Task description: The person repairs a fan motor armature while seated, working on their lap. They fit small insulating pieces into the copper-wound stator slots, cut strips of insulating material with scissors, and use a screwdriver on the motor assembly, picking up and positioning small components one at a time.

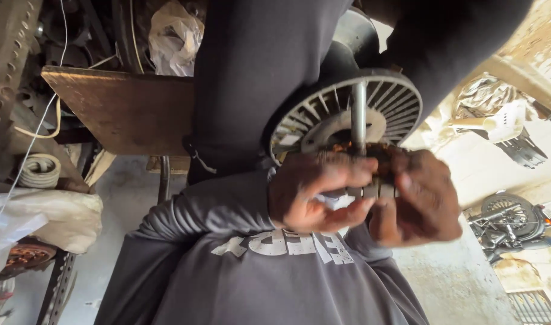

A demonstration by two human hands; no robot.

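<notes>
A fan motor (347, 129), round, with a pale ribbed metal rim and a bright steel shaft (359, 114) standing out of its middle, sits gripped between two bare hands over a grey sweatshirt (257, 271). Copper-brown windings show just beneath the shaft, partly hidden by fingers. The left hand (314, 192) curls around the motor's near edge, fingers bent and pinching against the thumb on the core. The right hand (423, 198), just beside it and touching the same core, is blurred; its fingers appear closed on the part, though the exact grip cannot be told. Above the left hand, a brown wooden board (119, 108) juts out, with a crumpled plastic bag (173, 36) beyond it. Farther from the left hand lies a white sack (52, 216); its contents are hidden. Beyond the right hand, a motorcycle (513, 222) stands on a pale concrete floor (456, 283).
</notes>
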